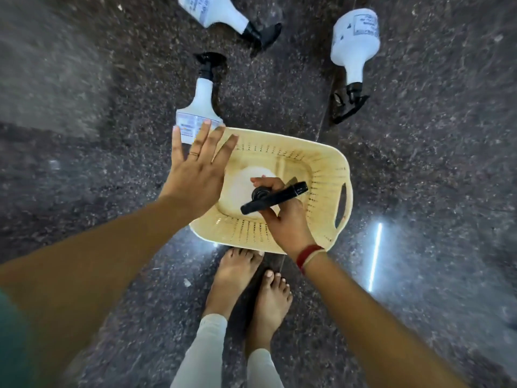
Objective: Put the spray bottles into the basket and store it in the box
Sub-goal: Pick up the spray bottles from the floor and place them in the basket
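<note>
A cream perforated basket [327,175] sits on the dark stone floor in front of my feet. My right hand [285,219] grips the black trigger head of a white spray bottle [246,180], held upright inside the basket. My left hand [195,169] hovers flat with fingers spread over the basket's left rim, partly covering the base of a second white spray bottle [202,102] lying on the floor. Two more white bottles lie farther off: one at the top [215,12], one at the upper right [355,46]. No box is in view.
My bare feet [251,281] stand just behind the basket's near edge. The polished granite floor [433,163] shows a bright light reflection at the right.
</note>
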Tool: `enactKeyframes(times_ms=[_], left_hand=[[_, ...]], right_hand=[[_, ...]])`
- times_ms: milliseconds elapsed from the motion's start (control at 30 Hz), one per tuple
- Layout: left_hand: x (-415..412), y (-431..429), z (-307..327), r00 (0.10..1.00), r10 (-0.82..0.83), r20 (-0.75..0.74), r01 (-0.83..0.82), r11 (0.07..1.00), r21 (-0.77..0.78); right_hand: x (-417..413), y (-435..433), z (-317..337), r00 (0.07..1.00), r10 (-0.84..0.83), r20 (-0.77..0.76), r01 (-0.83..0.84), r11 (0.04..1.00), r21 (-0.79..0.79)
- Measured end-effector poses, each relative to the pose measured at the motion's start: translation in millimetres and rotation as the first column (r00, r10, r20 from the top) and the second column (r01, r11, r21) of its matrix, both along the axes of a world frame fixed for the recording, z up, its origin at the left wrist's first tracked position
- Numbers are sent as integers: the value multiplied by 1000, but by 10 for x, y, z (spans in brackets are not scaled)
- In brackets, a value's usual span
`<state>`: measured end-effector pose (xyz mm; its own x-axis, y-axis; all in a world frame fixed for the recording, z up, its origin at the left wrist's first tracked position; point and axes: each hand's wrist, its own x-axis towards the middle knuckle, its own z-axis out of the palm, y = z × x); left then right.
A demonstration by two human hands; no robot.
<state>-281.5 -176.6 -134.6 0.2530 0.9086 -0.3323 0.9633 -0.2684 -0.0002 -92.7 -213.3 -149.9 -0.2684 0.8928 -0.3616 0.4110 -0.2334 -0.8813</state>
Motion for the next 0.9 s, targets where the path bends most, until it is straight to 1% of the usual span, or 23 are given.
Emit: enactKeyframes(times_ms=[133,200,300,367,500,567,633,733,800,833,867,900], left_hand=[[-331,-19,1,997,71,-38,-72,997,-21],[-423,-66,-31,995,101,-26,-102,994,-29],[-444,-136,-94,993,112,32,-111,993,-39],[-419,-180,-134,989,131,67,-127,990,-64],[-370,-225,-194,965,210,159,-193,975,-113],[-358,-218,-208,948,237,211,-213,969,-127],[-353,-220,-219,943,245,225,-216,966,-144],[-387,-212,-199,958,210,193,-189,974,-123],[-415,-170,-164,953,202,227,-186,979,-90],[-419,-130,-152,931,235,281,-224,972,-72],[-419,-75,-147,887,301,350,-301,952,-56],[-418,2,-149,820,388,421,-408,912,-46]], right_hand=[[-269,76,-210,995,93,31,-91,994,-56],[-386,119,-277,985,159,63,-152,983,-99],[-495,160,-346,956,262,130,-237,955,-177],[-524,160,-365,944,294,149,-264,946,-189],[-500,182,-367,941,313,126,-285,937,-203],[-498,186,-384,928,354,116,-322,919,-227],[-501,151,-393,912,393,119,-357,902,-242],[-496,49,-388,920,369,131,-332,913,-237],[-489,-11,-389,933,328,152,-291,931,-220],[-483,-33,-392,937,308,166,-270,938,-219],[-475,-57,-387,941,285,185,-243,945,-219],[-465,-77,-376,946,246,211,-202,957,-211]])
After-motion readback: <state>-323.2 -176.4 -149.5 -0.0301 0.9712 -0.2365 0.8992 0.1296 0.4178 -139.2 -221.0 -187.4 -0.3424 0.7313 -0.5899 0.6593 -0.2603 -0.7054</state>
